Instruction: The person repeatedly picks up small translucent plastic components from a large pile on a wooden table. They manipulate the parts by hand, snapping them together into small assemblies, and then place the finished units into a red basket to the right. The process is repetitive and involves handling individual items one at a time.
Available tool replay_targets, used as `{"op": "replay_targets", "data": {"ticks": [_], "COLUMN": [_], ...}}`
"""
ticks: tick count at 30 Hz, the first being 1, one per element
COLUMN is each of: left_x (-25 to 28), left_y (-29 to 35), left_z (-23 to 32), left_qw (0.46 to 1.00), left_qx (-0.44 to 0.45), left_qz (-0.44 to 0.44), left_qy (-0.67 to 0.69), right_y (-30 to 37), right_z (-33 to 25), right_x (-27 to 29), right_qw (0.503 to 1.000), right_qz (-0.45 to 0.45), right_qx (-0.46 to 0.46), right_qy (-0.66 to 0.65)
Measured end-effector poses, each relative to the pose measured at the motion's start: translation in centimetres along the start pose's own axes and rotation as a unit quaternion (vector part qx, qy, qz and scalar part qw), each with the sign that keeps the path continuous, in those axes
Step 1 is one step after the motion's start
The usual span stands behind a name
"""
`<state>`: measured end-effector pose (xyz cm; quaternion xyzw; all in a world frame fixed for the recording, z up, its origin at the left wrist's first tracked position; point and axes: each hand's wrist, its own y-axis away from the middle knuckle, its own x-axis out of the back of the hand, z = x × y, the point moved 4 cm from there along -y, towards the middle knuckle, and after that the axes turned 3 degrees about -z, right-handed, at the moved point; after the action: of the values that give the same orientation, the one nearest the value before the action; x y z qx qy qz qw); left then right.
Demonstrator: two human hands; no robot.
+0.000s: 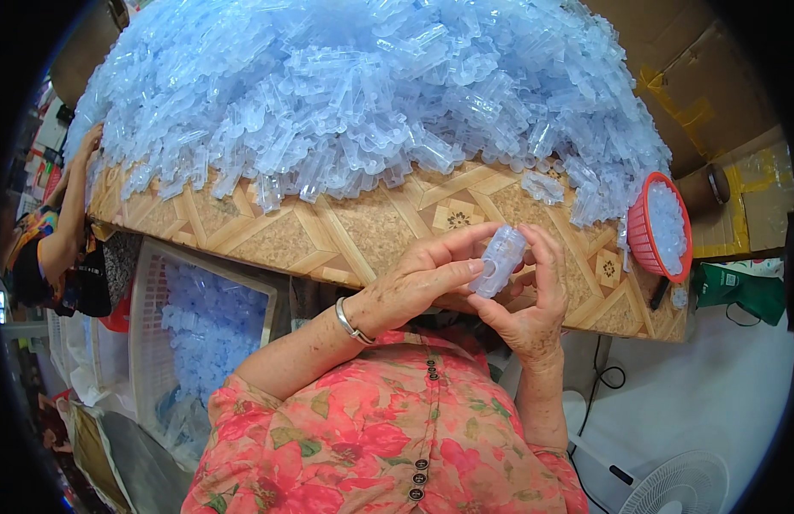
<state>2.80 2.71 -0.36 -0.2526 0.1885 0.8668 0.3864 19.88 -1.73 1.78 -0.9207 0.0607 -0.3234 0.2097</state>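
Observation:
Both my hands meet at the table's near edge, around a clear, bluish plastic piece with a round opening in its side. My left hand, below a silver bangle, pinches it between thumb and fingers from the left. From the right, the fingers of my right hand close on its other side. Beyond them a huge heap of similar clear plastic pieces covers most of the patterned table. One loose piece lies just in front of the heap.
A red basket with small pale pieces stands at the table's right end. On the lower left is a white crate of bluish pieces. Another person's arm reaches the heap at far left. A white fan is at lower right, cardboard boxes behind.

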Motion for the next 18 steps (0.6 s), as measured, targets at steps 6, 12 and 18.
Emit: {"op": "replay_targets", "data": {"ticks": [6,12,18], "left_x": [-0.20,0.16,0.11], "left_y": [0.19,-0.03,-0.03], "left_z": [0.31,-0.14,-0.12], "left_qw": [1.000,1.000,0.999], "left_qx": [-0.001,0.016,-0.006], "left_qz": [-0.002,-0.003,-0.029], "left_qy": [-0.011,-0.011,-0.016], "right_y": [0.15,0.33,0.47], "right_z": [0.09,0.23,0.21], "right_x": [-0.12,-0.03,-0.14], "right_qw": [1.000,1.000,1.000], "right_qz": [-0.011,-0.013,-0.011], "right_qx": [-0.008,0.005,0.020], "right_qy": [-0.022,-0.016,-0.011]}}
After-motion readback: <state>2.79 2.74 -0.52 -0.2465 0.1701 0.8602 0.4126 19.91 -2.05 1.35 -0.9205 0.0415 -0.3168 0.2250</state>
